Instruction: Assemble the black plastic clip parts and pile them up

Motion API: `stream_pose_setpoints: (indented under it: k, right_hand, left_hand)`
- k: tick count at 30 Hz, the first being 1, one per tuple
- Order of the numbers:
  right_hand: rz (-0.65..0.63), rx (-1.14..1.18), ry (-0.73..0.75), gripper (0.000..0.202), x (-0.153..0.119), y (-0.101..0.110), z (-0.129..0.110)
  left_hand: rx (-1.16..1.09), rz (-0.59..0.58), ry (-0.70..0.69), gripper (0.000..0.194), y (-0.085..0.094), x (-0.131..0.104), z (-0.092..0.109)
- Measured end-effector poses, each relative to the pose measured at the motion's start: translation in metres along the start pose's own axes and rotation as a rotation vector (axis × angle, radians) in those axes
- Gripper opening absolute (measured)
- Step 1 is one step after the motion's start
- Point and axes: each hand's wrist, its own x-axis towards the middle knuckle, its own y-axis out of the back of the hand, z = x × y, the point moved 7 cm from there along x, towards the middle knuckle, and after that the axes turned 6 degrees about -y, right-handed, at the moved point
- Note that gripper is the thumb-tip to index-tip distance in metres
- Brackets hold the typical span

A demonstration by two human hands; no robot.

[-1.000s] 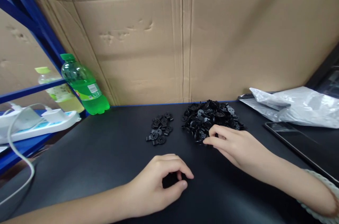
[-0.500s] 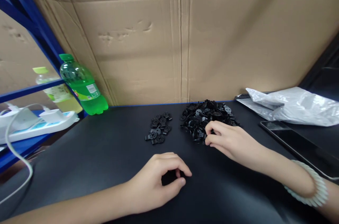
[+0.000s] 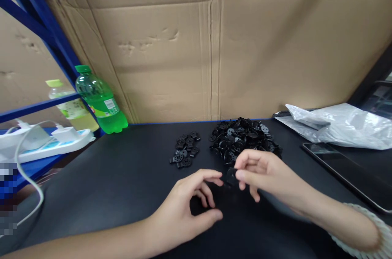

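Between the thumb and index finger of my right hand (image 3: 263,173) is a small round black plastic part (image 3: 231,176), held just in front of the large heap of black parts (image 3: 245,138). My left hand (image 3: 192,206) is open over the table, its thumb and fingers apart and nothing between them. Its fingertips point at the held part and stop a little short of it. Beyond my left hand lies a smaller group of black round parts (image 3: 185,148) with holes and short tabs.
A black phone (image 3: 346,173) and a grey plastic bag (image 3: 343,122) lie at the right. Leaning at the left are a green soda bottle (image 3: 102,101) and a paler drink bottle (image 3: 73,108), near a white power strip (image 3: 58,144). A cardboard wall (image 3: 165,63) closes off the back.
My right hand has drawn back from the large heap toward my left hand, now with a black part in its fingertips. My left hand's fingers have spread wider.
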Motion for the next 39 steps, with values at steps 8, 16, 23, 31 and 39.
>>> stream_pose_setpoints:
  k: [8, 16, 23, 31, 39]
  right_hand:
    - [-0.056, 0.101, -0.045, 0.019, -0.005, -0.026, 0.013]
    - [-0.124, 0.157, -0.039, 0.024, -0.004, -0.035, 0.022]
    - [-0.232, -0.109, -0.055, 0.02, -0.013, -0.049, 0.02]
    - [-0.262, -0.228, 0.029, 0.023, -0.02, -0.053, 0.007]
    - [-0.261, -0.228, 0.038, 0.026, -0.019, -0.057, 0.007]
  left_hand:
    - [-0.084, 0.011, 0.038, 0.042, -0.003, -0.001, 0.005]
    - [-0.179, 0.073, 0.256, 0.015, 0.0, -0.004, -0.007]
    - [-0.438, 0.135, 0.393, 0.028, -0.006, -0.009, -0.015]
    - [-0.538, 0.097, 0.408, 0.039, -0.01, -0.009, -0.014]
    - [-0.551, 0.125, 0.436, 0.04, -0.008, -0.012, -0.017]
